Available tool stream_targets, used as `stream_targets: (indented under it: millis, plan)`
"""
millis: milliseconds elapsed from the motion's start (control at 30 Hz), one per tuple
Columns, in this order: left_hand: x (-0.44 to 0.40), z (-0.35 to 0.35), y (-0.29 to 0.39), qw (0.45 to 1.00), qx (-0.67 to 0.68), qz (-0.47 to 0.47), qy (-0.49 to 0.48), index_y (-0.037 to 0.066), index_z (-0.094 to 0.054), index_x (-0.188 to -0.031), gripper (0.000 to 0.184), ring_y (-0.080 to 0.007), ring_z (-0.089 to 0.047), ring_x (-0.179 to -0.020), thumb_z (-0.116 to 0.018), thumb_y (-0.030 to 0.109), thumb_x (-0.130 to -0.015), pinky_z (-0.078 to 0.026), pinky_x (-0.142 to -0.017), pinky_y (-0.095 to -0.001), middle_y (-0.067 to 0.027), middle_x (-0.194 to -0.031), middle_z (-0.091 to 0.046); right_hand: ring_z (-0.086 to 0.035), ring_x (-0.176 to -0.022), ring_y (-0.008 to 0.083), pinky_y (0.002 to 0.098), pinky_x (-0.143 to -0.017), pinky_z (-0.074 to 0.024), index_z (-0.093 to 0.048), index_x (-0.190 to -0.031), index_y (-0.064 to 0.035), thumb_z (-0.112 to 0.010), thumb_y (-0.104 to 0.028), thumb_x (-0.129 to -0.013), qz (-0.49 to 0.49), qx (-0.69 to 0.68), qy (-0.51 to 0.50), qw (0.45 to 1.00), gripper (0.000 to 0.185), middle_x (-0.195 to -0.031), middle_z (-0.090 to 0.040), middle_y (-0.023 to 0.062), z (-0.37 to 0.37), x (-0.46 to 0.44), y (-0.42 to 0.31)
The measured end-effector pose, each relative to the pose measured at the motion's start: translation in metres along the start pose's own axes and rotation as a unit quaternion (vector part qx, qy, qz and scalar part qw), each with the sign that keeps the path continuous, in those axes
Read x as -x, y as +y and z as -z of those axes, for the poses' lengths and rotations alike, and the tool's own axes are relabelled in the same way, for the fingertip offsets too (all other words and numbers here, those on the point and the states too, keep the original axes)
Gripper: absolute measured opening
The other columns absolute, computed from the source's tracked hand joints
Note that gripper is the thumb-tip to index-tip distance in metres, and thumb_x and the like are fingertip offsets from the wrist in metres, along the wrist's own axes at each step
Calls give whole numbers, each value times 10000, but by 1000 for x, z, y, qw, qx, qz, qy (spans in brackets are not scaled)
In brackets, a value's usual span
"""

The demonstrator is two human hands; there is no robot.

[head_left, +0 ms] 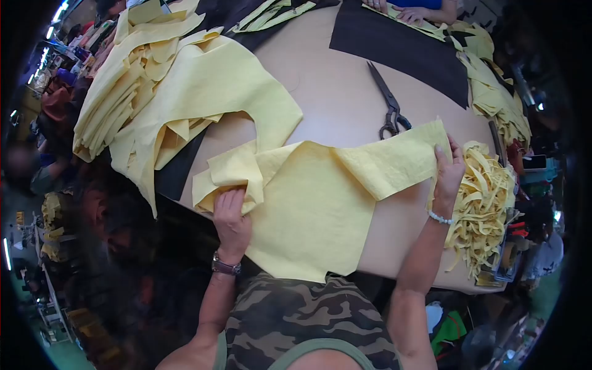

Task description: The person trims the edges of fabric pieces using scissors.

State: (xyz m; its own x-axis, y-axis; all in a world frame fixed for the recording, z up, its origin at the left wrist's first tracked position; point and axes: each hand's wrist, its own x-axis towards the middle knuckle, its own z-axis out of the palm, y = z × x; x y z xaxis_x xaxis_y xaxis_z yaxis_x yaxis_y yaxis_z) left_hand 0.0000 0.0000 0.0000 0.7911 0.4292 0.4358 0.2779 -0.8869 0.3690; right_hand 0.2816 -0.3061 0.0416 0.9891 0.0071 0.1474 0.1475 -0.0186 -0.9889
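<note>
A large pale yellow cloth piece spreads over the near edge of the table and reaches my body. My left hand is closed on a folded part of it at the left, with the fingertips hidden under the fold. At the right, my right hand pinches the end of the cloth's long arm between thumb and fingers. Black scissors lie on the table just beyond the cloth. To the left, a big curved yellow piece touches the cloth near my left hand.
Stacked yellow pieces are at the far left. A heap of yellow strips lies by the table's right edge. Dark cloth lies at the back, where another person's hands rest on yellow strips.
</note>
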Motion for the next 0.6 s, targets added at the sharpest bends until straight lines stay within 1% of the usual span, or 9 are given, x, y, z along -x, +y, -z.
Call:
stream_targets:
  millis: [133, 267, 367, 400, 433, 467, 500, 533, 600]
  plan:
    - [-50, 36, -9, 995, 2, -33, 94, 19, -568, -1126, 527, -322, -601, -869, -521, -103, -615, -484, -725, -367, -161, -947, -612, -550, -983, 157, 267, -867, -454, -462, -1182, 57, -557, 22, -817, -16, -41, 13, 999, 379, -1110, -540, 117, 6, 25, -16]
    - [-169, 97, -22, 923, -134, -230, 279, 25, -571, -1103, 261, -294, -621, -898, -479, 123, -879, -493, -741, -370, -124, -1024, -629, -552, -968, 138, 259, -856, -454, -486, -1147, 54, -578, 22, -800, -37, -45, 20, 998, 361, -1066, -564, 105, 4, 67, -11]
    - [-290, 117, -30, 882, -166, -358, 256, 59, -538, -1155, 364, -320, -604, -914, -530, 43, -791, -495, -743, -381, -136, -1021, -616, -564, -923, 121, 244, -824, -462, -511, -1095, 50, -588, 15, -796, -98, -96, -78, 987, 310, -1015, -589, 91, -22, 114, -14]
    - [-336, 114, -32, 876, -194, -368, 242, 52, -544, -1143, 353, -328, -611, -877, -550, 87, -792, -495, -717, -374, -136, -988, -626, -569, -902, 115, 240, -810, -465, -515, -1082, 47, -591, 13, -796, -127, -81, -105, 983, 297, -998, -597, 87, -31, 129, -16]
    - [-394, 104, -60, 862, -208, -413, 207, 68, -464, -1246, 487, -338, -543, -1043, -590, 252, -814, -449, -822, -419, -154, -1154, -558, -571, -888, 111, 239, -798, -467, -518, -1077, 42, -592, 7, -801, -148, -84, -125, 978, 288, -984, -601, 83, -41, 142, -18]
    - [-390, 93, 8, 829, -158, -467, 264, 121, -552, -1197, 466, -178, -615, -950, -531, 37, -739, -475, -850, -311, -162, -1087, -613, -574, -874, 106, 237, -786, -469, -521, -1072, 38, -594, 1, -806, -168, -86, -146, 971, 278, -970, -604, 78, -51, 152, -20]
    - [-405, 74, 20, 829, -173, -470, 248, 45, -582, -1128, 361, -230, -642, -760, -477, 52, -782, -522, -682, -374, -178, -1042, -621, -572, -867, 103, 233, -781, -465, -522, -1064, 37, -594, -4, -810, -178, -95, -130, 971, 267, -963, -604, 77, -62, 161, -21]
    - [-435, 32, 15, 890, -236, -355, 160, 35, -592, -1092, 319, -251, -629, -761, -522, 115, -791, -508, -679, -380, -160, -963, -638, -570, -861, 100, 229, -775, -461, -524, -1056, 36, -594, -10, -814, -188, -103, -115, 970, 257, -957, -603, 76, -72, 169, -22]
    - [-448, -20, 46, 839, -148, -496, 171, 50, -535, -1172, 471, -252, -552, -1013, -604, 284, -769, -439, -839, -375, -128, -1054, -594, -561, -849, 104, 232, -759, -450, -519, -1025, 45, -575, -26, -835, -113, -65, -73, 989, 211, -932, -598, 77, -84, 174, -14]
